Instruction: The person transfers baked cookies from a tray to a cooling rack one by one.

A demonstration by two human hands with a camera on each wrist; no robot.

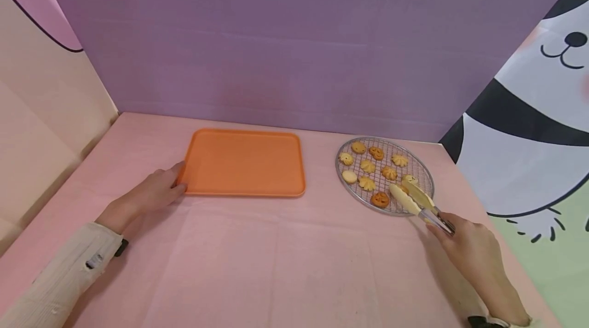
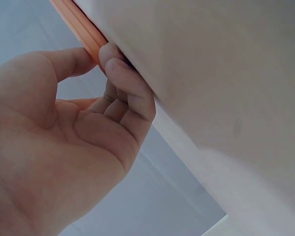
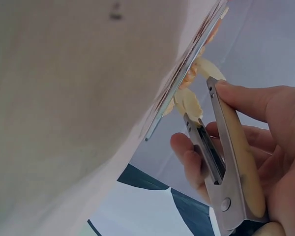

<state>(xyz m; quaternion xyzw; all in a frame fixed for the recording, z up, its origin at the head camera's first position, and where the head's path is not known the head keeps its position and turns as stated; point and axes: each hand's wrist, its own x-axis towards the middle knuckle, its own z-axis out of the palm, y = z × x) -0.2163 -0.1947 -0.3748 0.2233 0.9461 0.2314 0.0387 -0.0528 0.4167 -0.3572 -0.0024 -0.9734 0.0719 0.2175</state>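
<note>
The cookies (image 1: 368, 166) are small, pale-gold piped biscuits, some flower-shaped, a few darker with face-like cut-outs. They look light, dry and brittle, likely to crumble under a hard squeeze, so a gentle hold across the flat edges would suit them best. They lie spread in a single layer on the round wire cooling rack (image 1: 423, 174), none touching its rim as far as the head view shows.

At the rack's near edge, the right hand (image 1: 476, 254) grips a pair of tongs (image 1: 421, 203) with metal arms and cream-coloured tips. Its fingers and thumb are wrapped around the arms, and the tips are parted over the cookies nearest that edge. Whether the tips already touch a cookie cannot be told.

Left of the rack, apart from it, lies an orange rectangular tray (image 1: 246, 163) with nothing on it. The left hand (image 1: 156, 190) pinches the tray's near left corner, thumb above and curled fingers (image 2: 130, 93) under the rim.

Rack and tray rest on a pink tablecloth (image 1: 285, 261).
</note>
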